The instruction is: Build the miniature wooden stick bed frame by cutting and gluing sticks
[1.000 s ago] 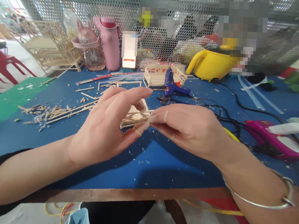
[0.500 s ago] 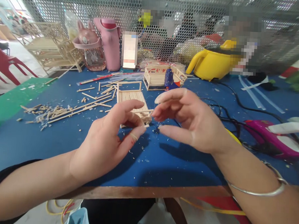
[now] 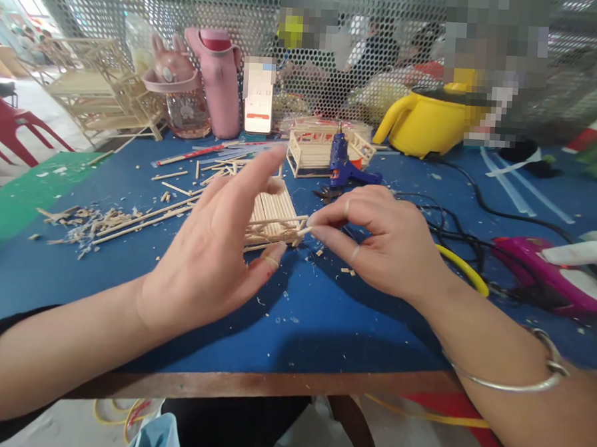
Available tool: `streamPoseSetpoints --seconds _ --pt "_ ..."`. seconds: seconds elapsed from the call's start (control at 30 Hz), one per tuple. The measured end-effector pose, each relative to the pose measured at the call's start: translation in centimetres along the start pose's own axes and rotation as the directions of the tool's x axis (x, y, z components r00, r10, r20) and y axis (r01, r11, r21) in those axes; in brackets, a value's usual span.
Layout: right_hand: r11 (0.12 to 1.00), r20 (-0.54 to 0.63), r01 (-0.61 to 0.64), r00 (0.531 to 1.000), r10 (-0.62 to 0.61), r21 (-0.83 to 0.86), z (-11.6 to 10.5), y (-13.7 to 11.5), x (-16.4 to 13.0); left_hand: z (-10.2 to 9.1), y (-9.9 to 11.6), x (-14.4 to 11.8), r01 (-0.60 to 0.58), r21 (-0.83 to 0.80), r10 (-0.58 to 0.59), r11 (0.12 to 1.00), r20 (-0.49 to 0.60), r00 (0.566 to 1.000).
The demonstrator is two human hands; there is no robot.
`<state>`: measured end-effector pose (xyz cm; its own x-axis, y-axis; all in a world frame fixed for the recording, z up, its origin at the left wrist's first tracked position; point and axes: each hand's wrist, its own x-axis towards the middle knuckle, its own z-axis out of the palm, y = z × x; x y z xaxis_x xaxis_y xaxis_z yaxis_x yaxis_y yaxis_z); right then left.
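Note:
A small model built of thin wooden sticks (image 3: 278, 206), with a slatted top, lies on the blue table; part of it is hidden behind my left hand (image 3: 214, 246). That hand is open, thumb and fingers apart around the model's near left side. At the model's near right corner, my right hand (image 3: 385, 245) pinches a short wooden stick (image 3: 305, 230) between thumb and index finger. The stick's inner end meets the corner, though whether it is fastened there I cannot tell. Behind the hands, a blue glue gun (image 3: 338, 160) stands nozzle up beside a second stick model (image 3: 309, 154).
Loose sticks (image 3: 143, 223) and a heap of offcuts (image 3: 86, 222) lie at left. Along the back stand a pink bottle (image 3: 220, 92), a phone (image 3: 259, 105) and a yellow pot (image 3: 423, 127). Black cables (image 3: 473, 192) and a magenta tool (image 3: 531, 272) occupy the right.
My right hand has closed from a loose curl into a pinch on the short stick at the model's corner. My left hand's fingers have lifted and spread apart.

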<state>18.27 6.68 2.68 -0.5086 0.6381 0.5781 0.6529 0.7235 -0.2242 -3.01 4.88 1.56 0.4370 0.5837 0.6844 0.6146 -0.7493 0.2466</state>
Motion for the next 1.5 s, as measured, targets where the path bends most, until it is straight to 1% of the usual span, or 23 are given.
streamPoseSetpoints --seconds 0.03,0.17,0.23,0.37,0.5,0.7,0.8,0.9,1.0,1.07,1.1,1.2,1.3,1.4,1.5 --pt "0.998 -0.009 0.033 0.999 -0.033 -0.061 0.1 0.2 0.0 -0.2 -0.3 0.5 -0.003 0.026 0.002 1.0 0.036 0.999" --pt "0.962 -0.015 0.148 0.988 -0.155 -0.229 0.6 0.3 0.1 -0.6 -1.1 2.2 0.101 0.04 -0.107 0.994 0.2 0.974" --pt "0.943 -0.018 0.182 0.981 -0.195 -0.277 0.7 0.2 0.1 -0.5 -1.1 2.7 0.117 0.015 -0.118 0.993 0.234 0.965" --pt "0.924 -0.024 0.206 0.974 -0.226 -0.323 0.8 0.1 -0.1 -0.2 -0.7 3.2 0.091 0.006 -0.09 0.996 0.24 0.967" --pt "0.915 -0.03 0.213 0.971 -0.238 -0.342 0.8 0.2 -0.1 0.1 -0.6 3.4 0.109 0.027 -0.112 0.994 0.261 0.959" --pt "0.93 -0.023 0.178 0.98 -0.195 -0.321 0.9 0.1 -0.1 0.8 -0.9 3.2 0.114 0.04 -0.12 0.993 0.219 0.968" --pt "0.942 -0.04 0.16 0.983 -0.18 -0.296 1.0 0.1 -0.1 0.7 -0.6 3.2 0.123 0.041 -0.129 0.992 0.228 0.965" --pt "0.973 -0.089 0.102 0.988 -0.123 -0.208 1.0 0.0 -0.2 0.7 -0.5 3.2 0.141 0.014 -0.14 0.99 0.233 0.962" --pt "0.999 -0.161 -0.027 0.987 0.02 -0.047 0.8 -0.2 -0.2 0.9 -0.6 3.1 0.142 -0.003 -0.138 0.99 0.213 0.967" --pt "0.993 -0.158 -0.093 0.982 0.103 0.07 0.8 0.0 -0.3 0.9 -0.7 3.1 0.133 -0.003 -0.13 0.991 0.203 0.971" --pt "0.986 -0.144 -0.105 0.982 0.124 0.129 0.9 0.1 -0.4 1.0 -0.7 3.1 0.131 -0.001 -0.128 0.991 0.2 0.971" --pt "0.948 -0.099 -0.123 0.982 0.158 0.295 1.3 0.5 -0.4 1.0 -0.6 3.2 0.132 0.009 -0.131 0.991 0.207 0.97" --pt "0.894 -0.043 -0.15 0.982 0.185 0.422 2.0 0.6 -0.1 1.1 -0.6 3.2 0.143 0.003 -0.141 0.99 0.213 0.967" --pt "0.833 -0.01 -0.17 0.978 0.207 0.526 2.5 0.6 0.2 1.2 -0.6 3.1 0.148 -0.02 -0.142 0.989 0.2 0.97" --pt "0.789 -0.009 -0.192 0.97 0.242 0.583 2.8 0.6 0.5 1.2 -0.6 3.1 0.137 -0.021 -0.131 0.99 0.19 0.973"
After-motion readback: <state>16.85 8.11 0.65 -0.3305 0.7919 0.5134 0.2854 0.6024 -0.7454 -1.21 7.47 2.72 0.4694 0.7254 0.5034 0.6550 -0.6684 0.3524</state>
